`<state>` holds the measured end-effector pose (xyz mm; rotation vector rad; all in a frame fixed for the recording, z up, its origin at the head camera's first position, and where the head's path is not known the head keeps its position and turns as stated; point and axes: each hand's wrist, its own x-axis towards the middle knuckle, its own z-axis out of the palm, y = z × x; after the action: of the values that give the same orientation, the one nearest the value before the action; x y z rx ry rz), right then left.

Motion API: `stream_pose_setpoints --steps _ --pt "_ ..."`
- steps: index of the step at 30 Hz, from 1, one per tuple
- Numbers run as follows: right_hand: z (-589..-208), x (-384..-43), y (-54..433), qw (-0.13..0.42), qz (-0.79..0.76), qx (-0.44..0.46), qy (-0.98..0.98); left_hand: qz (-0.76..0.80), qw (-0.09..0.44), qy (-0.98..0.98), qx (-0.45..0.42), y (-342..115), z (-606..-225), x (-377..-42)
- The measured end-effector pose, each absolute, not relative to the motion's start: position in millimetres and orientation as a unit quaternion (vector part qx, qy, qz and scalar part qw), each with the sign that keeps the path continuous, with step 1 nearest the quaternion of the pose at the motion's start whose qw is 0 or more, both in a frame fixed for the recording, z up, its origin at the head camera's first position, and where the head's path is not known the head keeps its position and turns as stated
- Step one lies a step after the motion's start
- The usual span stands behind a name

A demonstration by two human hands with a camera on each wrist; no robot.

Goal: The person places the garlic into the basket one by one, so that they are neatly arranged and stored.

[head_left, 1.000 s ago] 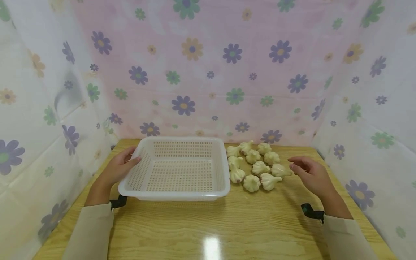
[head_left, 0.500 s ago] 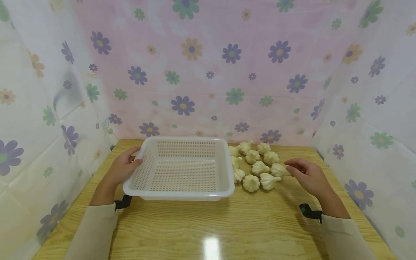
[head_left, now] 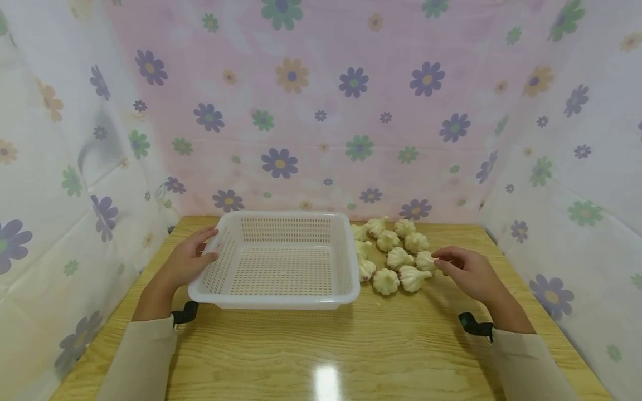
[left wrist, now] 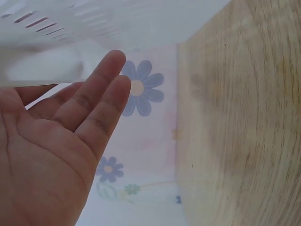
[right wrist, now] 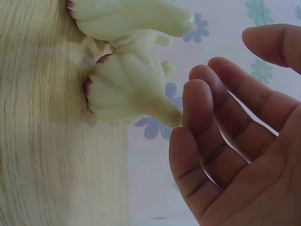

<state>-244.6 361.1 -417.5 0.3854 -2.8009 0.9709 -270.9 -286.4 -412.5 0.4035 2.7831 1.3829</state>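
Observation:
A white plastic basket point(head_left: 281, 273) with slotted walls stands left of the middle of the table. My left hand point(head_left: 185, 259) holds its left rim, thumb over the edge; in the left wrist view the fingers point(left wrist: 101, 94) lie outside, along the wall. Several garlic bulbs point(head_left: 399, 258) are gathered just right of the basket, some partly hidden by its rim. My right hand point(head_left: 468, 273) is beside the rightmost bulb, with relaxed fingers and the thumb apart. In the right wrist view its fingertips point(right wrist: 196, 99) are at the stem of a garlic bulb point(right wrist: 127, 87), seemingly touching it.
The wooden table point(head_left: 281, 356) reaches back to a pink flowered curtain point(head_left: 306, 139). White flowered cloth hangs at the left point(head_left: 40, 250) and right point(head_left: 587, 184) sides. A dark wrist camera point(head_left: 473, 327) sits under the right wrist, and another point(head_left: 185, 314) under the left.
The basket and my left hand have shifted slightly right, closer against the garlic bulbs. My right hand has moved a little left, up to the rightmost bulb's stem.

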Motion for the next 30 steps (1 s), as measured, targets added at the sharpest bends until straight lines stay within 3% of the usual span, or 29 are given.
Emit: stream_pose_setpoints --steps 30 --pt "-438.2 -251.6 362.8 -0.001 0.396 0.132 -0.909 0.420 -0.023 0.901 0.103 -283.8 -415.5 -272.5"
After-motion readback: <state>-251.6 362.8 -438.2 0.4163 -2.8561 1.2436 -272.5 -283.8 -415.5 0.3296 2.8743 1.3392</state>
